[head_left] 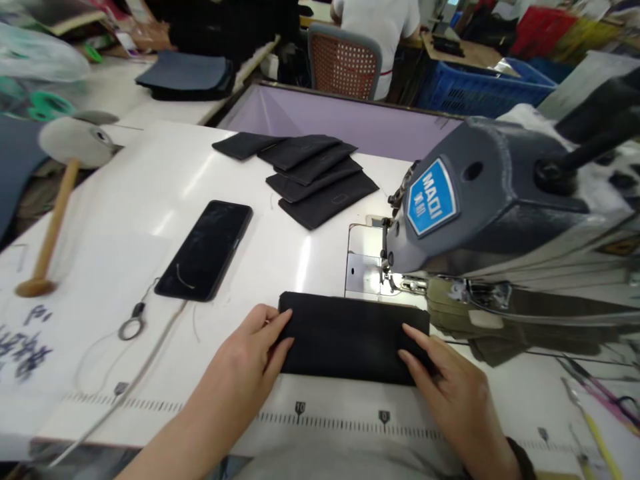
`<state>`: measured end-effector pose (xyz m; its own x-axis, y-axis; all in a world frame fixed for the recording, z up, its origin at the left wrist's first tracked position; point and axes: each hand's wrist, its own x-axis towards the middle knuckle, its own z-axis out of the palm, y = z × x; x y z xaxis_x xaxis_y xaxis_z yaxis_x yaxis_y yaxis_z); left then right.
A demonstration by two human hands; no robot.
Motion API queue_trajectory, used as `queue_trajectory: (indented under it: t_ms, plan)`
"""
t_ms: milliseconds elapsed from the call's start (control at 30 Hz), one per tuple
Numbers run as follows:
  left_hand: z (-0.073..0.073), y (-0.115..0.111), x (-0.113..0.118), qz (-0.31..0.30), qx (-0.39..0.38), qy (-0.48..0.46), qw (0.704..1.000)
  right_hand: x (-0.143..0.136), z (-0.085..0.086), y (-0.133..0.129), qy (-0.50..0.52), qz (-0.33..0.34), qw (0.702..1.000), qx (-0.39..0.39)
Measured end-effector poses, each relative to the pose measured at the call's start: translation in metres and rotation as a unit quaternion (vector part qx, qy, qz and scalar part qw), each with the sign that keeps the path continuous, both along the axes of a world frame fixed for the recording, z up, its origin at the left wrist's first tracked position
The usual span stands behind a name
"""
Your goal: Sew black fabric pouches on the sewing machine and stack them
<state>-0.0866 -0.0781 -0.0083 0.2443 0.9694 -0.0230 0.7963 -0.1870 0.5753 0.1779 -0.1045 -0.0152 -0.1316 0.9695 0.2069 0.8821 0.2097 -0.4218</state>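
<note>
A flat black fabric piece (350,340) lies lengthwise in front of the sewing machine (480,193). My left hand (255,353) pinches its left end between thumb and fingers. At the right end, my right hand (445,387) grips it the same way. The piece's far edge is just below the metal needle plate (364,273), and the fabric is not under the presser foot. Several black fabric pieces (325,173) overlap in a fanned pile beyond, left of the machine head. Olive-green fabric (530,320) lies beneath the machine arm.
A phone (205,250) with a cable and ring strap rests left of my hands. Farther left is a wooden-handled tool (55,227). Scissors (600,393) lie at the right. A person in white (380,33) is beyond the table, beside a chair (345,60) and a blue crate (490,87).
</note>
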Motion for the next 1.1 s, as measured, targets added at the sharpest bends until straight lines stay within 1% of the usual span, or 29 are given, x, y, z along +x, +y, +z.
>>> queue_trajectory:
  t_ms: [300, 567, 733, 1100]
  plan:
    - [-0.0001, 0.0026, -0.0008, -0.016, 0.041, 0.004, 0.999, 0.0001, 0.0010, 0.0010, 0.025, 0.004, 0.999, -0.020]
    - [0.0002, 0.0037, 0.0001, -0.015, 0.037, 0.011, 0.999, 0.0009, 0.0009, 0.0037, 0.028, 0.001, 0.999, -0.035]
    - [-0.0015, 0.0032, -0.0003, -0.012, 0.025, 0.017, 0.999, 0.0009, 0.0003, 0.0051, 0.035, -0.006, 0.998, -0.059]
    - [-0.0013, 0.0032, -0.0003, -0.010, 0.033, 0.005, 0.999, 0.0023, -0.0001, 0.0073, 0.044, -0.019, 0.995, -0.085]
